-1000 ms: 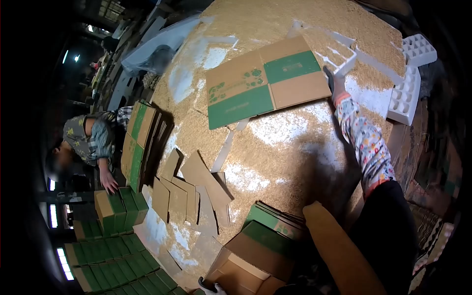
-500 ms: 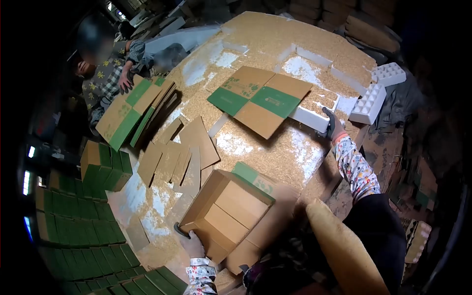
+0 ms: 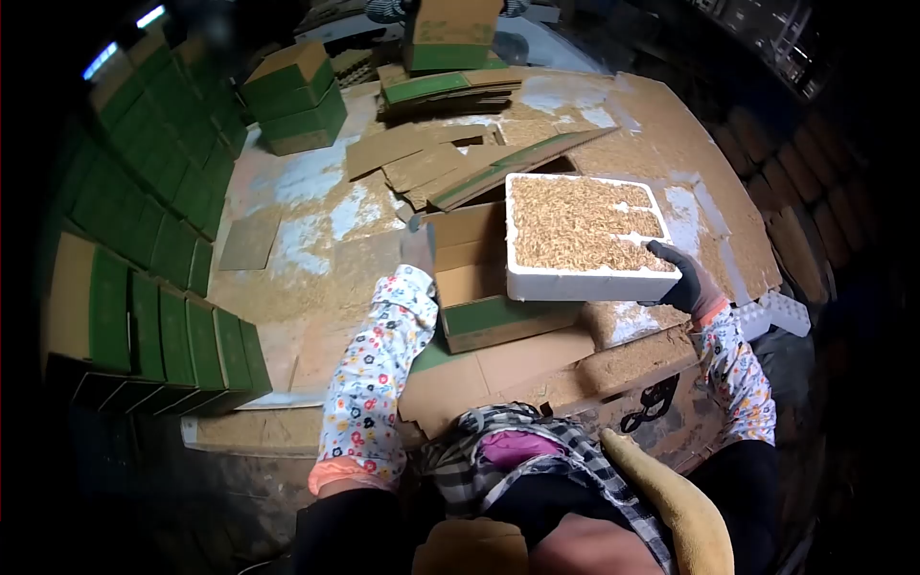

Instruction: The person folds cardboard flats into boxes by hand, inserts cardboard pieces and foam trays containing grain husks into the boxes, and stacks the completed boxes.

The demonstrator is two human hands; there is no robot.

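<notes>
My right hand [image 3: 684, 280], in a dark-palmed glove, grips the right end of a white foam tray [image 3: 594, 286]. Light-brown shavings or husks fill the tray and cover most of its compartments. It is held over the right part of an open cardboard box [image 3: 513, 321] with a green band, hiding that side of the opening. At the box's left end, my gloved left hand [image 3: 418, 251] holds the wall, fingers at the rim. A flattened green-and-brown carton [image 3: 517, 168] leans just behind the box.
Green boxes [image 3: 172, 326] stand in rows on the left, with two stacked boxes [image 3: 297, 110] farther back. Loose cardboard pieces [image 3: 393, 153] lie on the shavings-strewn table [image 3: 316, 278]. Across it, a person's sleeves [image 3: 388, 10] show behind a carton [image 3: 455, 29]. Foam trays [image 3: 786, 313] lie at right.
The view has swung round. My right hand has lifted the foam tray from the table and brought it over the box. My left hand still holds the box, which has been turned.
</notes>
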